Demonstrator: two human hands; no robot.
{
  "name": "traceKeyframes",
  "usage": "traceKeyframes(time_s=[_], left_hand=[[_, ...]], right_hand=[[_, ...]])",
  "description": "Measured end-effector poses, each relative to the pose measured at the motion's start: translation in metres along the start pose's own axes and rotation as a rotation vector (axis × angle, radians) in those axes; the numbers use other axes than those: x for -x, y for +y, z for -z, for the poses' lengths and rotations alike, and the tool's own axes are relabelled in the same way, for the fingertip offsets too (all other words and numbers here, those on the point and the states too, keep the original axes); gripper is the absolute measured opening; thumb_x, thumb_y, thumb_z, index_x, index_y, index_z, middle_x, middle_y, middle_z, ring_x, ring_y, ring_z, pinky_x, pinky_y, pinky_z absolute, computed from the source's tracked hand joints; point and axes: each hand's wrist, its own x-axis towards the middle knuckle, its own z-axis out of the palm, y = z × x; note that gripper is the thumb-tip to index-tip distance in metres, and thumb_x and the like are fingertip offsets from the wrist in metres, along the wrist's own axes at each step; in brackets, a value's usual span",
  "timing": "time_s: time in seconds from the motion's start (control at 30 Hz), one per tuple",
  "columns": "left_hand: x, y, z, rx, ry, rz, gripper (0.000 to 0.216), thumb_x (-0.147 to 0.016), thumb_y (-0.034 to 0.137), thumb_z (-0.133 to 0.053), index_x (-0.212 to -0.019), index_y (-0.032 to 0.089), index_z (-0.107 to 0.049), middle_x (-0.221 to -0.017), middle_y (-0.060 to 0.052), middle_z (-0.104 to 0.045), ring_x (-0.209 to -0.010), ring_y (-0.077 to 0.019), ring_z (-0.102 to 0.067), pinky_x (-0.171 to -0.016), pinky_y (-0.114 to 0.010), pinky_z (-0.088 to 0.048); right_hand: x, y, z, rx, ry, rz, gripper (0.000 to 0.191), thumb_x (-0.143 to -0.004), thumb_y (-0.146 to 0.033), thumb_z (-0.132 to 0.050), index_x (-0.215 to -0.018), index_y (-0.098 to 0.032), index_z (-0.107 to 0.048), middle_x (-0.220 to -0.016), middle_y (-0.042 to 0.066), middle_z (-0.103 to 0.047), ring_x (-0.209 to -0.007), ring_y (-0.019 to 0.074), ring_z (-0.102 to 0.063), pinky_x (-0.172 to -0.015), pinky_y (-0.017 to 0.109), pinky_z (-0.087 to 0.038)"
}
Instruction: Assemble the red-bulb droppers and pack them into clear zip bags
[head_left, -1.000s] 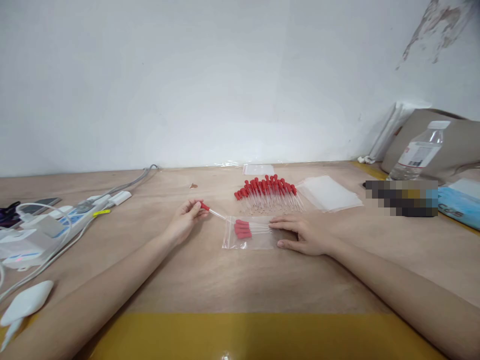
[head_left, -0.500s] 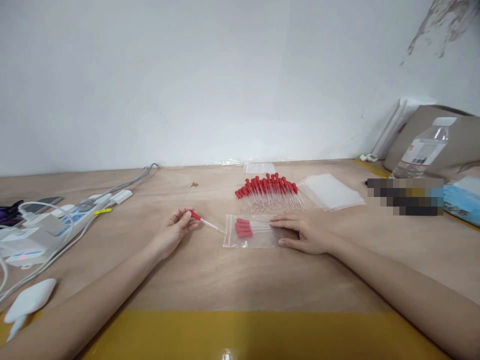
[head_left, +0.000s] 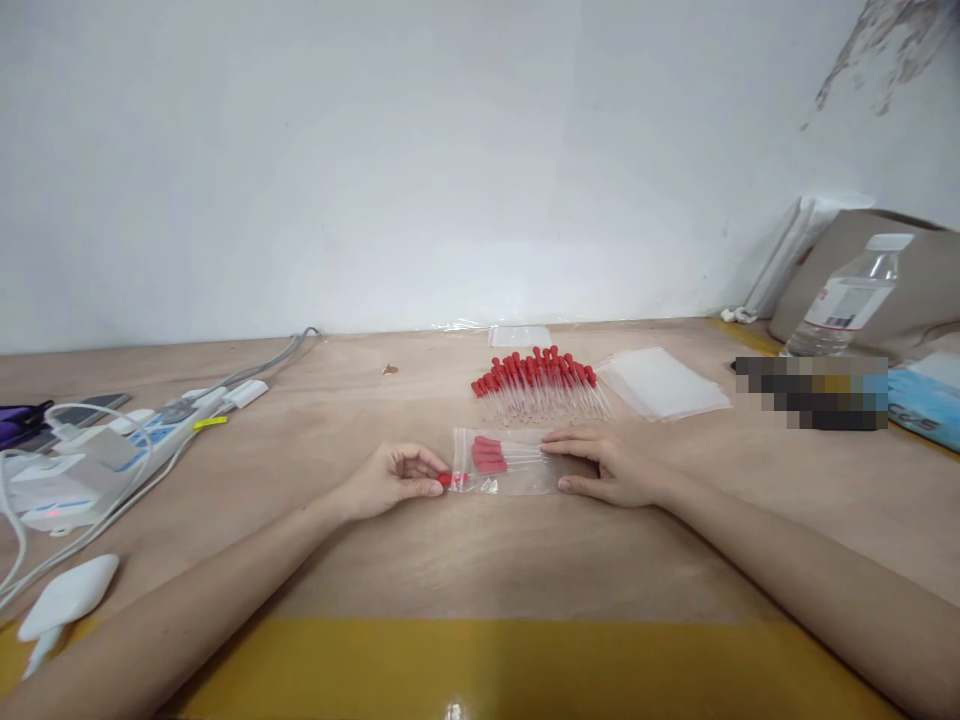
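A small clear zip bag (head_left: 517,478) lies flat on the wooden table (head_left: 465,560) and holds several glass droppers with red bulbs (head_left: 489,456). My left hand (head_left: 397,480) pinches the red bulb of another dropper (head_left: 452,480) at the bag's left mouth, its glass tube inside the bag. My right hand (head_left: 607,465) lies flat, fingers out, pressing the bag's right end. Behind the bag lies a pile of loose red-bulb droppers (head_left: 536,382).
A stack of empty clear bags (head_left: 660,385) lies right of the pile. A power strip with cables and chargers (head_left: 112,440) fills the left side. A water bottle (head_left: 844,300), a cardboard box (head_left: 911,270) and a blue pack (head_left: 926,410) stand at the right.
My left hand has moved right and nearer with the dropper, from left of the bag to its mouth, and the tube has slid into the bag. My right hand stayed on the bag.
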Motion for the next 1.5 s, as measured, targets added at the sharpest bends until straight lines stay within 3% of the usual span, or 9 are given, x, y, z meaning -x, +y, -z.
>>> traceKeyframes(time_s=[0.2, 0.47, 0.7, 0.97, 1.1, 1.3, 1.5], left_hand=[[-0.018, 0.001, -0.014, 0.011, 0.048, -0.076, 0.027, -0.066, 0.027, -0.068, -0.087, 0.012, -0.060, -0.088, -0.005, -0.065, -0.081, -0.0146, -0.061, -0.077, -0.030, -0.048], [-0.019, 0.007, -0.015, -0.278, -0.165, -0.200, 0.019, -0.077, 0.029, -0.057, -0.084, 0.012, -0.061, -0.083, -0.004, -0.060, -0.077, -0.0125, -0.055, -0.071, -0.025, -0.043], [-0.020, 0.006, -0.013, -0.443, -0.147, -0.274, 0.024, -0.081, 0.033, -0.051, -0.088, 0.013, -0.062, -0.087, -0.005, -0.061, -0.078, -0.0130, -0.054, -0.072, -0.025, -0.042], [-0.018, 0.011, -0.014, -0.460, -0.239, -0.336, 0.022, -0.081, 0.030, -0.052, -0.089, 0.018, -0.068, -0.097, -0.006, -0.054, -0.088, -0.0138, -0.052, -0.080, -0.027, -0.042], [-0.021, 0.006, -0.018, -0.470, -0.204, -0.382, 0.024, -0.080, 0.031, -0.055, -0.099, 0.023, -0.065, -0.099, -0.006, -0.056, -0.092, -0.0149, -0.052, -0.082, -0.029, -0.042], [-0.022, -0.001, -0.023, -0.507, 0.003, -0.372, 0.029, -0.082, 0.031, -0.051, -0.107, 0.021, -0.061, -0.106, -0.008, -0.058, -0.093, -0.0180, -0.055, -0.082, -0.033, -0.044], [-0.020, 0.005, -0.024, -0.415, -0.059, -0.431, 0.035, -0.069, 0.031, -0.067, -0.102, 0.021, -0.061, -0.108, -0.008, -0.059, -0.104, -0.0209, -0.052, -0.090, -0.037, -0.039]], right_hand=[[0.000, 0.001, -0.001, -0.010, 0.016, 0.011, 0.049, -0.077, -0.046, -0.053, -0.121, -0.023, -0.050, -0.123, 0.008, -0.050, -0.113, 0.0235, -0.045, -0.096, 0.042, -0.036], [0.000, 0.001, -0.002, -0.013, 0.031, 0.021, 0.049, -0.077, -0.044, -0.054, -0.122, -0.024, -0.049, -0.123, 0.008, -0.051, -0.113, 0.0236, -0.045, -0.096, 0.042, -0.036], [0.001, 0.002, 0.003, -0.020, 0.015, 0.039, 0.051, -0.076, -0.044, -0.056, -0.122, -0.022, -0.049, -0.122, 0.009, -0.051, -0.112, 0.0236, -0.046, -0.096, 0.042, -0.036], [0.003, 0.002, 0.003, -0.014, 0.002, 0.038, 0.050, -0.076, -0.043, -0.056, -0.122, -0.024, -0.049, -0.123, 0.008, -0.051, -0.113, 0.0238, -0.046, -0.095, 0.043, -0.037], [0.002, 0.002, 0.003, -0.015, 0.005, 0.037, 0.050, -0.076, -0.043, -0.056, -0.121, -0.023, -0.049, -0.124, 0.008, -0.050, -0.113, 0.0234, -0.046, -0.095, 0.043, -0.037], [0.003, 0.001, 0.003, -0.020, 0.007, 0.023, 0.050, -0.076, -0.044, -0.056, -0.121, -0.023, -0.050, -0.123, 0.008, -0.051, -0.113, 0.0237, -0.046, -0.096, 0.043, -0.036], [0.003, 0.001, 0.003, -0.024, 0.000, 0.027, 0.049, -0.075, -0.044, -0.057, -0.120, -0.025, -0.050, -0.123, 0.007, -0.051, -0.113, 0.0242, -0.046, -0.096, 0.043, -0.035]])
